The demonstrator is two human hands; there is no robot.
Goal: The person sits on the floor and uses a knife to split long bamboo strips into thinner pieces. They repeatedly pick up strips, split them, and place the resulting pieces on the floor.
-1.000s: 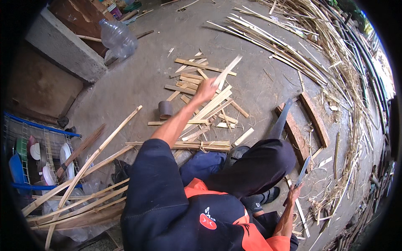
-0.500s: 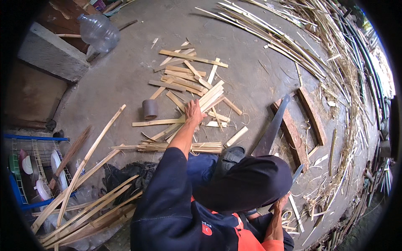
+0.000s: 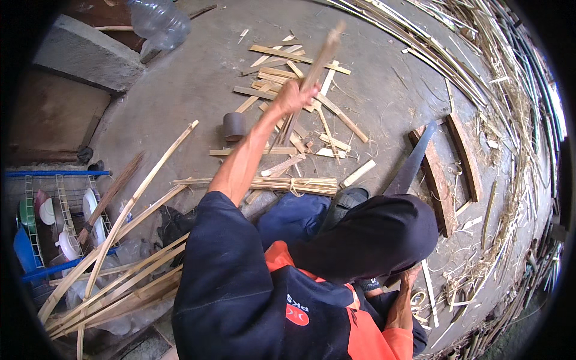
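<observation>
My left hand (image 3: pixel 294 98) is closed round a handful of flat bamboo slats (image 3: pixel 321 63), held steeply tilted and smeared by motion. Beneath it more cut bamboo slats (image 3: pixel 300 56) lie scattered on the floor. A tied bundle of thin bamboo sticks (image 3: pixel 312 186) lies across the floor just in front of my legs. My right hand (image 3: pixel 410 277) is low beside my knee, its fingers curled and partly hidden by the dark trouser leg. What it grips cannot be made out. A handsaw (image 3: pixel 414 159) leans with its blade pointing away, right of my knee.
A short brown cylinder (image 3: pixel 234 126) stands left of the slats. Two wooden blocks (image 3: pixel 437 186) lie at right, with long bamboo strips (image 3: pixel 414 51) and shavings beyond. At left are long bamboo poles (image 3: pixel 144 180), a blue-framed dish rack (image 3: pixel 60 210) and a clear plastic bottle (image 3: pixel 159 24).
My left hand has lifted the slats off the pile and swung them more upright. The blade seen by my right hand earlier no longer shows. The whole view has shifted slightly.
</observation>
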